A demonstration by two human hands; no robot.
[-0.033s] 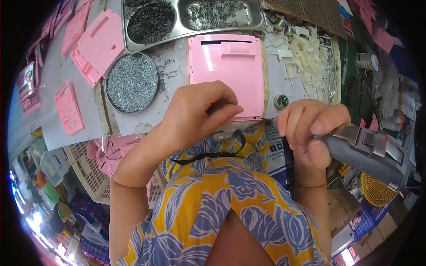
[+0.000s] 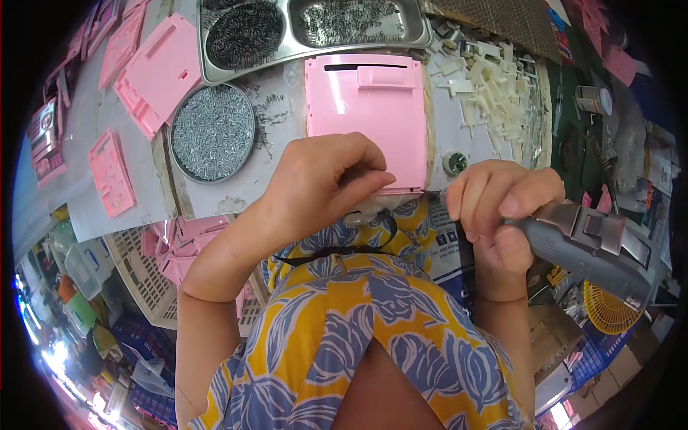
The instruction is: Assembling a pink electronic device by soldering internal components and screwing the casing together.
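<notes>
Over the pink plastic panel (image 2: 369,115), perhaps steadying it, the left hand (image 2: 319,179) curls, grip unclear, while right of the panel the right hand (image 2: 502,201) clasps a grey power screwdriver (image 2: 591,251).

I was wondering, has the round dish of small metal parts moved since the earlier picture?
No, the round dish shows no clear shift; it keeps its place just below the metal tray's left end.
</notes>
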